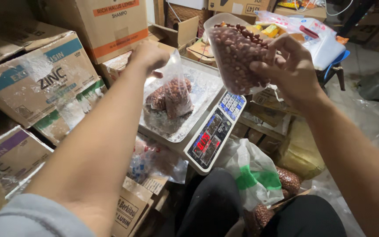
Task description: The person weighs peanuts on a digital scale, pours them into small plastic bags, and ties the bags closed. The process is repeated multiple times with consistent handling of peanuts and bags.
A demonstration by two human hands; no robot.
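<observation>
My left hand (149,56) pinches the top of a small clear plastic bag of peanuts (172,96), which rests on the steel pan (207,83) of a digital scale (211,136) with a lit red display. My right hand (288,66) grips a clear plastic scoop (235,52) heaped with red-brown peanuts, held tilted above the far right side of the scale pan, just right of the bag's mouth.
Stacked cardboard boxes (36,83) fill the left and back. A large open sack of peanuts (264,184) with a white and green plastic liner sits below the scale by my knees. More bags and packets (303,30) lie at the back right.
</observation>
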